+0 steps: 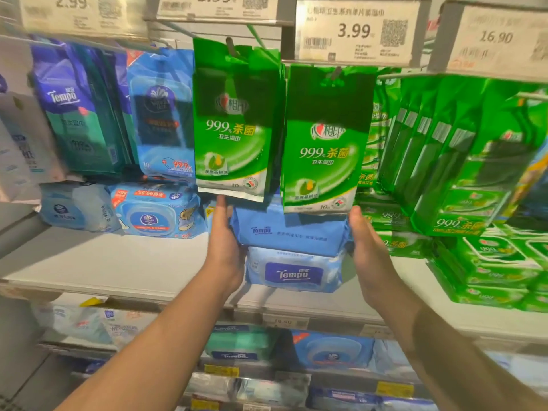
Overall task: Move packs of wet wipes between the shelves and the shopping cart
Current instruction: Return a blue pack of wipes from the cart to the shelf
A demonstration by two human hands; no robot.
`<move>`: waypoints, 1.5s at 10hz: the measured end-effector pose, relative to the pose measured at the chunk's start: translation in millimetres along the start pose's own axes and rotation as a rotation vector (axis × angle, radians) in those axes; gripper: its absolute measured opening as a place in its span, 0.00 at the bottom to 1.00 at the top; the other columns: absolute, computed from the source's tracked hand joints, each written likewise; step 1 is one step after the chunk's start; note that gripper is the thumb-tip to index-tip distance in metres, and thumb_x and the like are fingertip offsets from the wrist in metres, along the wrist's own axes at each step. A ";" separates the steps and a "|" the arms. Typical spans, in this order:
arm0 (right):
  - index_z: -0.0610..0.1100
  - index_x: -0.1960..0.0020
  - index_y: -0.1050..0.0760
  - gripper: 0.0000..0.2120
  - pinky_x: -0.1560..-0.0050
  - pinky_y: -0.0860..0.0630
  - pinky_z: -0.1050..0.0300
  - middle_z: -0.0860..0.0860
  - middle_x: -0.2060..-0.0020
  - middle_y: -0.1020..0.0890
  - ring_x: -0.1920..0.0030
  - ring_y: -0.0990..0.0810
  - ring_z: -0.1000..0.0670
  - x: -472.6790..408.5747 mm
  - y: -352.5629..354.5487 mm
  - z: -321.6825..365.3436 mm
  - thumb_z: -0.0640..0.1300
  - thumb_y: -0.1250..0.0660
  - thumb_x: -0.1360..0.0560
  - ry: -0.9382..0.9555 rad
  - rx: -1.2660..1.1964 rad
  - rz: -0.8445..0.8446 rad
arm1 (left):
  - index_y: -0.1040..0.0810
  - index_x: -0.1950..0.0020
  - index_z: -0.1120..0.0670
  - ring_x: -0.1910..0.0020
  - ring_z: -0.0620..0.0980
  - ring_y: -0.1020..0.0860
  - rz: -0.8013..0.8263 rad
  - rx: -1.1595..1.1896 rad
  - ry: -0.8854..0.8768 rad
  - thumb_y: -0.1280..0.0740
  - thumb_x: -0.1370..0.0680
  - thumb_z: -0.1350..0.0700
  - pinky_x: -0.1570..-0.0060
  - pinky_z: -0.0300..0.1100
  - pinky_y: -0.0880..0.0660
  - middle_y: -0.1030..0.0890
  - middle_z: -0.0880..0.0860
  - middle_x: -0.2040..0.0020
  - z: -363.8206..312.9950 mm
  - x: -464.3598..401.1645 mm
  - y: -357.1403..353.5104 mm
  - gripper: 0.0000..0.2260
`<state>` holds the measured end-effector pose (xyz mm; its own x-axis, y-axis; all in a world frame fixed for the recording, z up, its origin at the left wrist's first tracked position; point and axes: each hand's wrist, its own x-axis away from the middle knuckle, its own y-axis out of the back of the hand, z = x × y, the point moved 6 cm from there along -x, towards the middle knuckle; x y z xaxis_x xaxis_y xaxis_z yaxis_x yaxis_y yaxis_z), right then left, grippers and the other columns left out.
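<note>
The white shelf [124, 268] takes up most of the view, with green hanging packs [234, 120] strung above it and price tags [355, 31] clipped higher still. Two blue packs of wet wipes [292, 253] are stacked on the shelf, one on the other, and are framed by both hands. The left hand [224, 247] is laid flat against the stack's left end, and the right hand [367, 247] is held open at the right end, fingers straight. Soft, squashy, slick film wrap is expected, so a squeeze from both ends is probably best. The cart isn't seen at all, fingertips are hidden behind the packs, and the edges are badly blurred.
</note>
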<state>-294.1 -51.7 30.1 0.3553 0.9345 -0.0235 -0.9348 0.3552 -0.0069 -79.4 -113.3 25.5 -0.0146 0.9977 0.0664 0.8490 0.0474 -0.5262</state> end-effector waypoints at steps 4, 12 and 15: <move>0.55 0.43 0.21 0.34 0.34 0.28 0.37 0.49 0.42 0.17 0.41 0.20 0.43 -30.8 2.9 -7.4 0.75 0.52 0.32 -0.066 0.307 -0.066 | 0.21 0.54 0.50 0.68 0.44 0.16 0.095 -0.261 0.119 0.50 0.14 0.44 0.74 0.33 0.23 0.14 0.48 0.64 25.0 -4.6 -5.3 0.21; 0.47 0.44 0.23 0.20 0.39 0.27 0.48 0.43 0.41 0.21 0.40 0.23 0.40 5.2 25.2 -7.6 0.58 0.48 0.16 -0.045 0.298 -0.015 | 0.22 0.41 0.40 0.34 0.55 0.22 -0.173 -0.663 -0.118 0.49 0.29 0.28 0.32 0.61 0.27 0.20 0.50 0.34 8.6 42.5 21.1 0.28; 0.44 0.22 0.39 0.27 0.38 0.32 0.54 0.45 0.28 0.28 0.31 0.27 0.45 22.5 50.0 -36.9 0.54 0.41 0.17 -0.028 0.644 0.200 | 0.30 0.23 0.47 0.33 0.41 0.29 -0.169 -0.908 -0.214 0.38 0.16 0.45 0.33 0.41 0.36 0.27 0.41 0.30 15.9 89.3 24.9 0.21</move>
<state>-332.9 -13.8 -7.6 0.1835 0.9809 0.0640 -0.7979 0.1106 0.5926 -68.0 -22.2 4.9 -0.1953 0.9731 -0.1225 0.9118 0.2261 0.3427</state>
